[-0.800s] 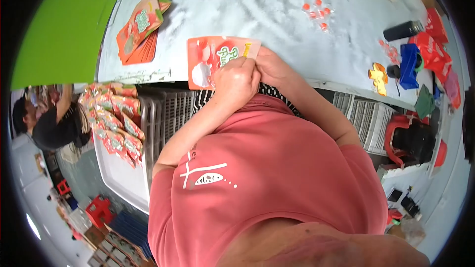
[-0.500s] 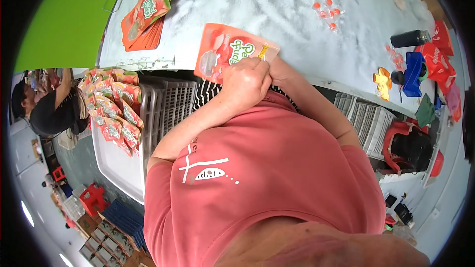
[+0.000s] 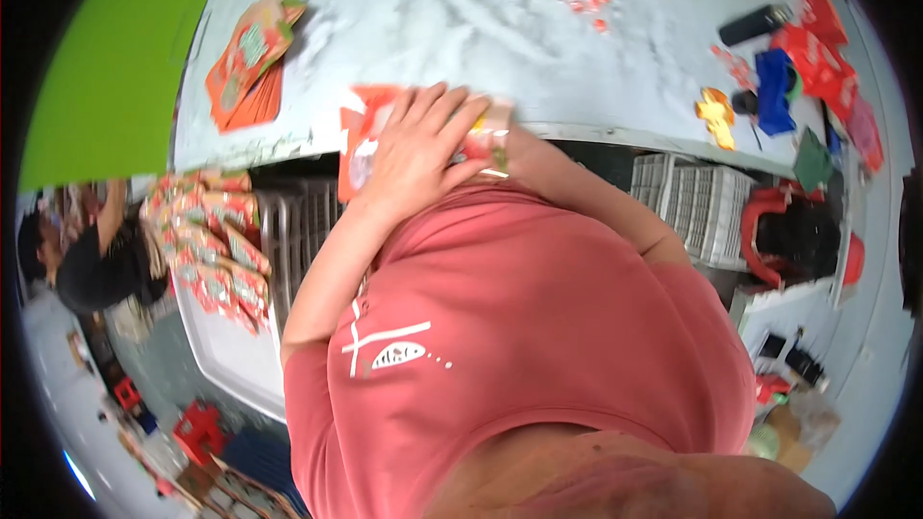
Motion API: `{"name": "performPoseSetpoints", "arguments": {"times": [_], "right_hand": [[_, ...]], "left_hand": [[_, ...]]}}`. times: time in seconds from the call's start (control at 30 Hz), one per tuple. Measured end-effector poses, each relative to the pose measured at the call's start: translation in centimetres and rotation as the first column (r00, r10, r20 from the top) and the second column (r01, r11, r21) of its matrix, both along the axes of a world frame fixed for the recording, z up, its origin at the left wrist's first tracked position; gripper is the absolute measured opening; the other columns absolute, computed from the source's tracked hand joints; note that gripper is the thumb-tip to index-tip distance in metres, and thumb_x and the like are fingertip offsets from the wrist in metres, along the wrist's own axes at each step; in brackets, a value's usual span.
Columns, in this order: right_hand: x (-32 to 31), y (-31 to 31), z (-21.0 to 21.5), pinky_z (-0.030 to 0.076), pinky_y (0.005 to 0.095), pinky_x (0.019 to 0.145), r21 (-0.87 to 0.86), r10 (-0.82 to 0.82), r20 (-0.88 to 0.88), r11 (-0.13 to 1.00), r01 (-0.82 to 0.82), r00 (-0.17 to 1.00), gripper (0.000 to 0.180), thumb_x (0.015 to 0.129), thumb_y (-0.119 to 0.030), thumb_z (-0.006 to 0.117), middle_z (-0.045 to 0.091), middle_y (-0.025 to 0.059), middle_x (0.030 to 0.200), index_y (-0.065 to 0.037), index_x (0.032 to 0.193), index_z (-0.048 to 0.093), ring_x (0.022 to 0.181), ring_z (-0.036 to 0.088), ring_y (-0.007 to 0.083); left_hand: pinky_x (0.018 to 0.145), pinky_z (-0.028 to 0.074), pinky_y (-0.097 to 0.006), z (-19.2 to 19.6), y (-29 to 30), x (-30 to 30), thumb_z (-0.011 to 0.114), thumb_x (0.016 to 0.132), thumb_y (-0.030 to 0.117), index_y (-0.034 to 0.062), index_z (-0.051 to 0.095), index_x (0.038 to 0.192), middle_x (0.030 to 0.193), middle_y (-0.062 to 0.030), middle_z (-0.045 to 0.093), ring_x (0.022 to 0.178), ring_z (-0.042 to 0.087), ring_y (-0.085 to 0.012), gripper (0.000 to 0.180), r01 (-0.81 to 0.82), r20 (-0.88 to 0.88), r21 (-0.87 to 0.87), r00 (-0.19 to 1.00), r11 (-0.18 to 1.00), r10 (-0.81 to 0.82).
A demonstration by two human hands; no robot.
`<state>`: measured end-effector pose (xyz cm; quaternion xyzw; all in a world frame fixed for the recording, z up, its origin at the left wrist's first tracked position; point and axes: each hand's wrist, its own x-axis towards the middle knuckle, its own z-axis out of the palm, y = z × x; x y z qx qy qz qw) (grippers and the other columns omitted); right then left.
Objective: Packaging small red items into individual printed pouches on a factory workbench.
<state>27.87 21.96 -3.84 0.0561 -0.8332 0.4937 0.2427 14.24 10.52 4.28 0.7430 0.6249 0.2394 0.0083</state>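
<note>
A pink-and-orange candy pouch (image 3: 361,142) lies across the near edge of the table, partly over my lap. My left hand (image 3: 418,144) rests flat on its front with the fingers stretched and apart, covering most of the print. The pouch's pale right end (image 3: 496,121) shows beyond the fingertips. From the right, my right hand (image 3: 522,156) reaches to this end; its fingers are hidden behind the pouch, so their grip cannot be seen. At the left of the table lies a pile of similar flat pouches (image 3: 252,62).
Filled pouches (image 3: 216,250) stand in a white tray (image 3: 226,365) at my left. Wrapped red candies (image 3: 586,3) lie on the table (image 3: 423,34). At right are a black bottle (image 3: 755,26), a blue tape dispenser (image 3: 774,91) and red packages (image 3: 822,67). A co-worker (image 3: 101,264) is at far left.
My left hand has gone from closed at the pouch's near edge to spread flat over its front. The pouch has turned more level. The whole view has shifted, with some blur.
</note>
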Motion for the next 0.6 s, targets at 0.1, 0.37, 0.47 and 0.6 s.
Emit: {"name": "performPoseSetpoints", "arguments": {"times": [0.1, 0.37, 0.47, 0.6], "right_hand": [[0.1, -0.7, 0.7, 0.048, 0.0431, 0.085, -0.039, 0.005, 0.045, 0.999, -0.003, 0.999, 0.041, 0.079, -0.028, 0.073, 0.057, 0.0141, 0.112, -0.002, 0.104, 0.054, 0.098, 0.058, 0.0311], [2.0, 0.7, 2.4, 0.048, 0.0315, 0.082, -0.732, 0.281, 0.503, 0.641, 0.231, 0.817, 0.025, 0.096, -0.018, 0.06, 0.066, 0.0091, 0.1, 0.004, 0.108, 0.061, 0.09, 0.062, 0.018], [3.4, 3.3, 4.0, 0.049, 0.0261, 0.085, -0.74, -0.004, 0.457, 0.553, 0.383, 0.889, 0.025, 0.1, -0.014, 0.053, 0.068, 0.0047, 0.1, 0.005, 0.113, 0.063, 0.094, 0.063, 0.0117], [6.7, 11.6, -2.7, 0.05, 0.0279, 0.089, -0.196, -0.781, 0.228, 0.548, 0.813, 0.581, 0.026, 0.097, -0.007, 0.053, 0.066, 0.0093, 0.113, 0.001, 0.12, 0.062, 0.104, 0.064, 0.0162]], "left_hand": [[0.094, 0.046, -0.044, -0.5, -0.9, -0.8, 0.075, 0.078, 0.034, 0.008, 0.058, 0.124, 0.121, -0.0139, 0.061, 0.113, 0.057, -0.0349, 0.055, 0.008, -0.003, -0.081, 1.0, 0.997, -0.009], [0.061, 0.049, -0.04, -5.0, -2.5, -2.2, 0.074, 0.084, 0.019, 0.0037, 0.064, 0.1, 0.078, -0.0141, 0.064, 0.068, 0.063, -0.0318, 0.024, -0.079, 0.105, 0.001, 0.991, 0.997, 0.079], [0.054, 0.047, -0.037, -7.0, -3.1, -3.8, 0.072, 0.086, 0.015, 0.0051, 0.065, 0.094, 0.072, -0.0118, 0.062, 0.06, 0.061, -0.0295, 0.014, -0.15, 0.096, 0.059, 0.985, 0.987, 0.144], [0.048, 0.043, -0.035, -6.6, -3.6, -5.8, 0.066, 0.09, 0.007, 0.0006, 0.065, 0.089, 0.061, -0.0148, 0.055, 0.049, 0.054, -0.029, 0.007, -0.324, 0.3, 0.085, 0.91, 0.942, 0.286]]}}
